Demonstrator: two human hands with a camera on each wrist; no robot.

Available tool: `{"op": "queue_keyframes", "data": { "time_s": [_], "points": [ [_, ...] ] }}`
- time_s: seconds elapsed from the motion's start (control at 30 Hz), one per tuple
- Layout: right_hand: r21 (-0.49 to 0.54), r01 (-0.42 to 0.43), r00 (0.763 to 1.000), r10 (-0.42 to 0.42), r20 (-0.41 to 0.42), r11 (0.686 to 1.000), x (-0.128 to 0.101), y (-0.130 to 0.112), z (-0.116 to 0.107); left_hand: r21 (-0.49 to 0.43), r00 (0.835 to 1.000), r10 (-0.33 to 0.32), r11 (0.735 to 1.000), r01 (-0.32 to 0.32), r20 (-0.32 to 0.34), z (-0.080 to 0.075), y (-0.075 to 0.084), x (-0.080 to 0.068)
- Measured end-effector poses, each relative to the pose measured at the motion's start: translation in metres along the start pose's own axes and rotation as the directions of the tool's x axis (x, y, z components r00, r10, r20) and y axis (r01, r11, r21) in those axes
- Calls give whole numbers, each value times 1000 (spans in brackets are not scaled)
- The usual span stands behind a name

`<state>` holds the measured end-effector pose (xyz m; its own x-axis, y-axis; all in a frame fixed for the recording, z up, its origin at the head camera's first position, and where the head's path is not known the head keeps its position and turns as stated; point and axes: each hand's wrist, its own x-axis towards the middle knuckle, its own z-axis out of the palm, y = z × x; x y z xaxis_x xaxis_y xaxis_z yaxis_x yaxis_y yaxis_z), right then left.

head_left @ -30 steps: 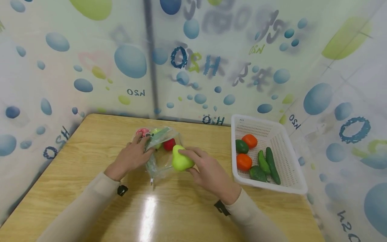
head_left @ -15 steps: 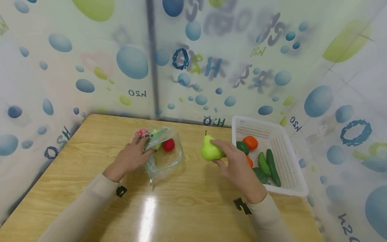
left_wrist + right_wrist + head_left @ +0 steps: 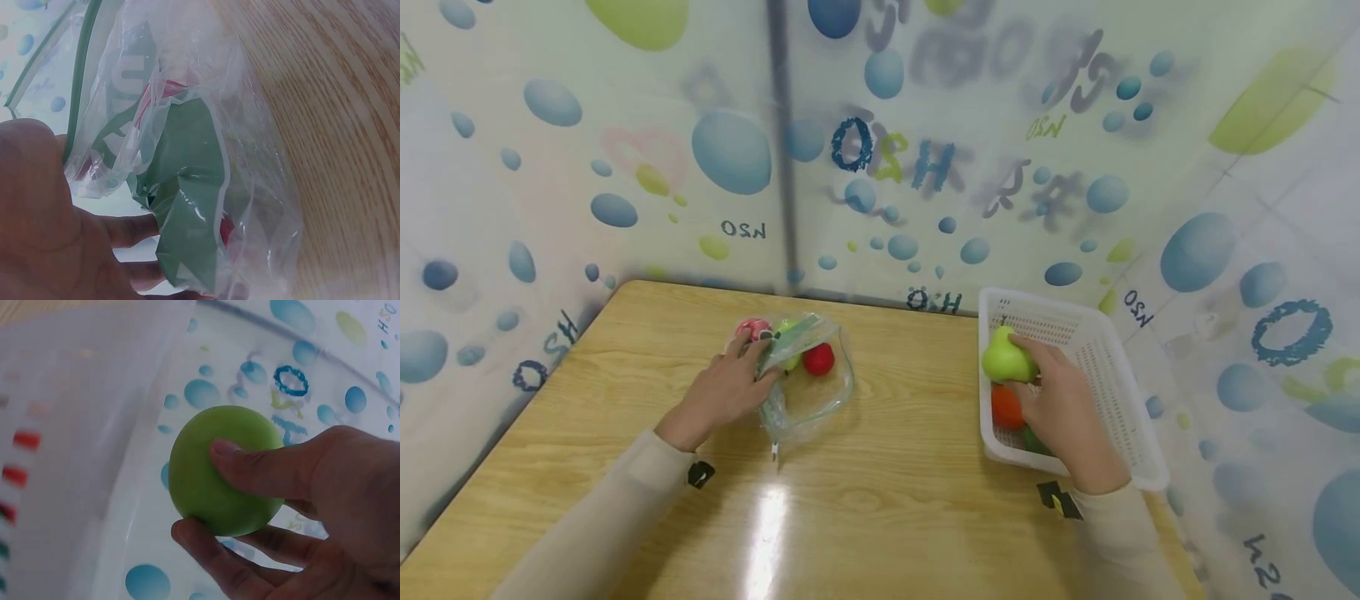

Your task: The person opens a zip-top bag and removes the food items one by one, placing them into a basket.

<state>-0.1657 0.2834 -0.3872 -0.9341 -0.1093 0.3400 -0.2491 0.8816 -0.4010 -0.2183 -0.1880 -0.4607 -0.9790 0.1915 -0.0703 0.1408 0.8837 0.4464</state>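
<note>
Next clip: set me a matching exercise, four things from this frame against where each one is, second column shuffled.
Things:
1. green pear
2. red ball
3. left hand
4. orange tomato

Places:
A. lying in the white basket
B. inside the clear plastic bag
C. held in the right hand
D. gripping the bag's mouth

Pairs: 1-C, 2-B, 3-D, 4-A

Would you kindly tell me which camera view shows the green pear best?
The right wrist view: the green pear fills the frame, gripped by the right hand. The head view shows it small above the white basket. The left wrist view shows none of it.
</note>
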Motion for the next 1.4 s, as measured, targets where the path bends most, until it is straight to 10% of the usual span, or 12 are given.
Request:
{"op": "queue_keyframes", "data": {
  "time_s": [0.93, 1.4],
  "points": [
    [-193, -240, 936, 279, 215, 952, 6, 36, -4, -2, 1000, 3, 1000, -3, 4, 0, -3, -3],
    [-191, -239, 938, 277, 209, 952, 6, 37, 4, -7, 1000, -3, 1000, 4, 6, -3, 1, -5]
  ]
}}
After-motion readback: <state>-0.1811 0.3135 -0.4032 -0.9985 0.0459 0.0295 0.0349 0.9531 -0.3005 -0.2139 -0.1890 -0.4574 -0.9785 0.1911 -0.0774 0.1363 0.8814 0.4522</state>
